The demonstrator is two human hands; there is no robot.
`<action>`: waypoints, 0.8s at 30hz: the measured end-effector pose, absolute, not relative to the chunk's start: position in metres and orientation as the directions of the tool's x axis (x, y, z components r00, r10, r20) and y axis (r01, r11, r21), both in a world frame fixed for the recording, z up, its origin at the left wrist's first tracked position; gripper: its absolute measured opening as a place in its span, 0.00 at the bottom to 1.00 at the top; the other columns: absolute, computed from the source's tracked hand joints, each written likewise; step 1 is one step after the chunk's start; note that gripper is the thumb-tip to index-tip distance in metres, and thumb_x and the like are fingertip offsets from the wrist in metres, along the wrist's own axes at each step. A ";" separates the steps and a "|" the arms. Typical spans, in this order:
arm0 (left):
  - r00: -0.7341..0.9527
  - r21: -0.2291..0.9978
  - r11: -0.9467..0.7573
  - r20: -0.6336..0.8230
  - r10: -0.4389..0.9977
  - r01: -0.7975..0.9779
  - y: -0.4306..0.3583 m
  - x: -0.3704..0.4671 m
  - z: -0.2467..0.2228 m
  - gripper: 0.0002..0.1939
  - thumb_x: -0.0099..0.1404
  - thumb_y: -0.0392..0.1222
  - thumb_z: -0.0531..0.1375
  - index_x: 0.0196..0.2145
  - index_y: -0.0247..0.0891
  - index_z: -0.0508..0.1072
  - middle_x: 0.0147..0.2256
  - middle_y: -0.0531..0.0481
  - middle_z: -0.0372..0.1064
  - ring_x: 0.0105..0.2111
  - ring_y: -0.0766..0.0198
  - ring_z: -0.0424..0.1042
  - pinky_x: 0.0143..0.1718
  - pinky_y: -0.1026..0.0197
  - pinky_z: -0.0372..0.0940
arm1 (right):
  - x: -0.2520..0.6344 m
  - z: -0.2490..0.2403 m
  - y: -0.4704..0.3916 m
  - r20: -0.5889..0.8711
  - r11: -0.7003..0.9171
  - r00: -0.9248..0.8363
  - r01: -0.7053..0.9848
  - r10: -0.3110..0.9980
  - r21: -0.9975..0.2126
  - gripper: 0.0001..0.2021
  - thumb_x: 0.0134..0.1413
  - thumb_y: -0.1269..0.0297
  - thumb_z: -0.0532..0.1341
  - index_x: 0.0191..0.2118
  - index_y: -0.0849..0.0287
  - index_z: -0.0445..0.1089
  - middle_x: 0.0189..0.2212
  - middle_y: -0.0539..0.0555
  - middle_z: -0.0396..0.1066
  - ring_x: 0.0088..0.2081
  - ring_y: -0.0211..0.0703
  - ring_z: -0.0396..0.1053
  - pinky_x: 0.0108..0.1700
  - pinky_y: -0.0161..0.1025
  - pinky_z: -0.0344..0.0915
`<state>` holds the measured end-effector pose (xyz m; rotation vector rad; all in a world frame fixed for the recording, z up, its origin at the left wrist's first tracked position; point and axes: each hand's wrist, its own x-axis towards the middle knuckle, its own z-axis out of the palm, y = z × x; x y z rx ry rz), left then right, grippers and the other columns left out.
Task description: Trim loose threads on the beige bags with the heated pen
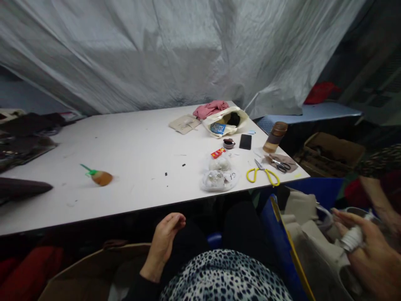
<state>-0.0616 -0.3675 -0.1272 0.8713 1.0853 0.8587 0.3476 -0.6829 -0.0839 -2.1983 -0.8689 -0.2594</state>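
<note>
My left hand is over my lap, in front of the table edge, fingers bent and pressed together with nothing showing in them. Off to the right, my right hand is somewhat blurred and reaches over a blue bin. Between its thumb and fingers is a small white ribbed bundle, whose kind I cannot make out. Beneath that hand, beige fabric pieces fill the bin, with some white rolled or ring-shaped items among them.
On the white table are yellow-handled scissors, clear plastic bags, a phone, a bottle, an orange squeeze bottle and a cloth bag. Another person's arm shows at the right. A cardboard box stands at my left.
</note>
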 end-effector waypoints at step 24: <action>0.084 0.910 0.406 -0.412 0.907 0.082 -0.416 -0.072 -0.173 0.25 0.55 0.66 0.72 0.27 0.38 0.82 0.26 0.46 0.73 0.29 0.57 0.70 0.33 0.58 0.66 | 0.301 -0.088 -0.448 0.173 0.094 0.440 0.196 0.881 -0.976 0.17 0.72 0.50 0.60 0.59 0.52 0.68 0.48 0.60 0.78 0.34 0.42 0.76 0.35 0.39 0.77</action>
